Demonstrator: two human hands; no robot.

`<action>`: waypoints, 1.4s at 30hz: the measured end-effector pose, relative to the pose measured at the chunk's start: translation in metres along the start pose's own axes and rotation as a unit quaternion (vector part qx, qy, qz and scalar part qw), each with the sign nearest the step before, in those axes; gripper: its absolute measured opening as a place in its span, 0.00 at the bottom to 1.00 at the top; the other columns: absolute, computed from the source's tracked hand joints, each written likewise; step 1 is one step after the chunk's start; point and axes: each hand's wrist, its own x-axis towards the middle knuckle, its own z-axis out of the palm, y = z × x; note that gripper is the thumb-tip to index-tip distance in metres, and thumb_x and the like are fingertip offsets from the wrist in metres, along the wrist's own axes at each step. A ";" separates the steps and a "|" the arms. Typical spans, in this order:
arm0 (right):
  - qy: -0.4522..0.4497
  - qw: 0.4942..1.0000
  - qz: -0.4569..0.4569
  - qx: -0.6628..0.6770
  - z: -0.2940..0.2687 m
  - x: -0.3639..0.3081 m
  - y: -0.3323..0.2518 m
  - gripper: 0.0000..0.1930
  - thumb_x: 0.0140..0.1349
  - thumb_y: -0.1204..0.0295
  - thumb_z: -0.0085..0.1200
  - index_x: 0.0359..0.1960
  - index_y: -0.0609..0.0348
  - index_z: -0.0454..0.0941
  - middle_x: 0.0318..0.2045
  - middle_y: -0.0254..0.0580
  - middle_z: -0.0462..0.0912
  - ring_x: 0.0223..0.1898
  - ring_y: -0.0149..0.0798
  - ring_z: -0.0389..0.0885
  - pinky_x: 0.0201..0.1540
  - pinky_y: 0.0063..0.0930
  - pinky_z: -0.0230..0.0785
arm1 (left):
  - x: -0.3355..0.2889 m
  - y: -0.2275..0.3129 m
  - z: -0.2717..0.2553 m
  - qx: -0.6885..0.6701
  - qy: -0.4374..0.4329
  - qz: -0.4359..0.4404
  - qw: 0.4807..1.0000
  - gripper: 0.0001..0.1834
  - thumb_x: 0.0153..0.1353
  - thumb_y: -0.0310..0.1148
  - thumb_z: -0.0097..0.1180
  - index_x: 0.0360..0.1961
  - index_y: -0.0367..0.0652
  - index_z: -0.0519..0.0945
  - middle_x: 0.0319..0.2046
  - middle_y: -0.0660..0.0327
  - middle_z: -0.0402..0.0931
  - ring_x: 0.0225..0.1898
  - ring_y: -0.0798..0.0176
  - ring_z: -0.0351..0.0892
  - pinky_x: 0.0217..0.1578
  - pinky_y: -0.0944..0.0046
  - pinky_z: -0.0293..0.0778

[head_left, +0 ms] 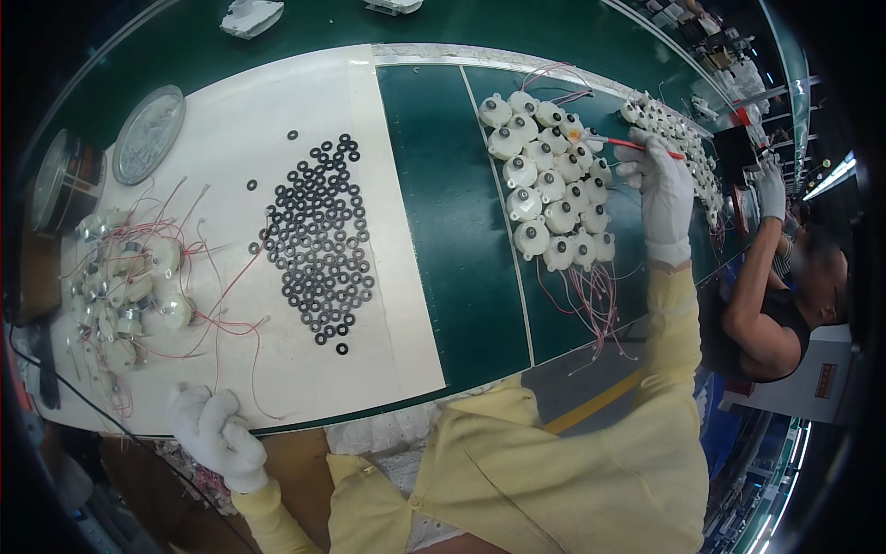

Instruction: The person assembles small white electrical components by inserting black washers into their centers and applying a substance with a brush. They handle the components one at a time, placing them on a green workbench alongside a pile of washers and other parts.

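Note:
My right hand (663,189), in a white glove, grips a thin paintbrush (637,145) with a red handle. Its pale bristle end, with orange at the tip, reaches left to the far right part of a cluster of white round motors (544,185). These small motors have dark centres and stand packed together on the green mat, with red and white wires (595,309) trailing toward me. My left hand (217,439), also gloved, is at the table's near left edge, its fingers loosely bent and apart, nothing visible in them. Near it lies a loose heap of similar motors (129,286) with tangled wires.
Many black ring washers (323,240) lie spread on the white board (415,346). A round clear dish (150,134) and a can (69,185) stand at far left. More motors (678,148) sit farther right, near another person (775,305) with a gloved hand raised.

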 end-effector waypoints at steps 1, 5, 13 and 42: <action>-0.004 1.000 0.005 0.000 0.001 0.003 0.001 0.19 0.76 0.63 0.46 0.52 0.70 0.80 0.38 0.48 0.88 0.32 0.28 0.82 0.33 0.17 0.66 | 0.000 -0.001 0.000 -0.002 0.000 0.002 1.000 0.13 0.53 0.38 0.46 0.29 0.42 0.79 0.31 0.56 0.70 0.40 0.49 0.70 0.54 0.41 0.69; -0.015 0.999 0.030 -0.003 0.007 0.013 0.007 0.20 0.76 0.63 0.46 0.53 0.70 0.79 0.38 0.47 0.88 0.32 0.28 0.83 0.33 0.17 0.67 | 0.001 -0.001 0.001 -0.004 0.004 0.004 1.000 0.13 0.53 0.38 0.46 0.29 0.42 0.79 0.32 0.56 0.70 0.40 0.49 0.70 0.54 0.41 0.69; -0.015 0.999 0.040 -0.010 0.008 0.009 0.012 0.19 0.75 0.64 0.46 0.54 0.68 0.79 0.37 0.46 0.88 0.31 0.27 0.83 0.32 0.17 0.68 | 0.001 0.001 0.000 0.004 -0.003 -0.003 1.000 0.13 0.52 0.38 0.46 0.29 0.42 0.79 0.32 0.55 0.70 0.41 0.48 0.70 0.55 0.40 0.69; -0.004 0.999 0.016 -0.037 0.005 0.022 0.019 0.20 0.75 0.63 0.45 0.54 0.69 0.80 0.38 0.45 0.88 0.32 0.27 0.83 0.33 0.17 0.67 | 0.001 0.001 0.000 -0.005 -0.002 0.000 1.000 0.12 0.50 0.36 0.46 0.28 0.42 0.79 0.32 0.55 0.70 0.40 0.48 0.69 0.55 0.40 0.69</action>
